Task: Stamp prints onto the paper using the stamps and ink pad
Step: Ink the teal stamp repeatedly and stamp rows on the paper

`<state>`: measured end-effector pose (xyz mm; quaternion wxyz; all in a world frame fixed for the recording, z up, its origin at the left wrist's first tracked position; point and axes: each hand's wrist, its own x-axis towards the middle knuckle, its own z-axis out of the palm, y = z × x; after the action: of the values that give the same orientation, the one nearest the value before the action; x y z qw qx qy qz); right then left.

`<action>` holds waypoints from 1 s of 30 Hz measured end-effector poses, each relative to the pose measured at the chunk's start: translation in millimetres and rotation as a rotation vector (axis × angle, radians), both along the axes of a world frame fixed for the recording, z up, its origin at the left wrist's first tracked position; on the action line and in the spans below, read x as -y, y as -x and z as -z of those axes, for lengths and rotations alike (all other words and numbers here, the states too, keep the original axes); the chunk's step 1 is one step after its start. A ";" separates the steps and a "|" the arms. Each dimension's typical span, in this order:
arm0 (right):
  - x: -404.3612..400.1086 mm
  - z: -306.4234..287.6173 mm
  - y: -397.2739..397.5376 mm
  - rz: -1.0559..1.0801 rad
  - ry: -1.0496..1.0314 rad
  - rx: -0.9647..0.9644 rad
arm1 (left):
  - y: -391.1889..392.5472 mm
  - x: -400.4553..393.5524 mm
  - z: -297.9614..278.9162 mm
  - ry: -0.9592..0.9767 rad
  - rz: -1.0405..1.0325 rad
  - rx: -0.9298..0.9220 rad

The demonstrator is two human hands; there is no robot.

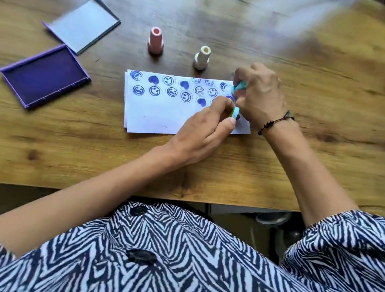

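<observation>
Paper lies flat on the wooden table, its upper half filled with 2 rows of blue smileys and hearts, the lower half blank. Both hands meet over its right end: the right hand curls round a teal stamp, and the left hand pinches a small teal cap between thumb and fingers, looks like the 2 pieces are being pulled apart or joined. Open purple ink pad sits well apart on the left, its lid behind it; a pink stamp and a white stamp stand upright just beyond the paper.

Risks now: nothing pins the sheet, so a wrist brushing it could shift it or smear prints if they are wet. An inked face this near the fingers could stain them and mark the blank area. The long reach across to the pad could clip the white stamp.
</observation>
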<state>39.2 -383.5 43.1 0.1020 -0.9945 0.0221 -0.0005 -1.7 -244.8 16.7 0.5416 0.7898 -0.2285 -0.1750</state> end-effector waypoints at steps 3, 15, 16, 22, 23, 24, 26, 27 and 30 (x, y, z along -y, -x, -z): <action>-1.3 -0.1 -1.4 0.001 0.008 -0.010 | -0.9 -0.4 0.6 0.000 0.005 -0.006; -3.2 3.5 -3.8 -0.011 0.034 0.002 | -2.9 -0.4 3.2 0.022 0.004 0.011; -3.2 4.0 -4.0 -0.012 0.041 0.007 | -2.3 0.1 3.3 0.018 0.008 0.013; -3.6 1.6 -2.5 0.013 0.006 0.007 | -2.6 1.3 -0.1 0.003 0.018 0.016; -3.5 -1.3 -2.0 0.012 -0.016 -0.004 | -2.1 1.2 -0.8 -0.001 0.021 0.014; -1.8 -5.0 -1.1 0.020 -0.052 -0.011 | -0.8 1.2 -1.5 -0.005 0.024 0.016; 5.5 -19.5 0.2 0.082 -0.142 0.032 | 0.7 1.7 -2.8 -0.012 0.026 0.027; 10.5 -29.1 0.4 0.126 -0.189 0.084 | 0.6 2.0 -3.4 -0.018 0.024 0.035; 23.6 -57.4 4.6 0.194 -0.319 0.207 | -0.3 0.7 -4.8 -0.037 0.022 0.050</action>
<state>34.6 -407.1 100.4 0.2591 -0.9537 0.1071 -0.1088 -1.4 -245.4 21.5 0.5192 0.8012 -0.2472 -0.1653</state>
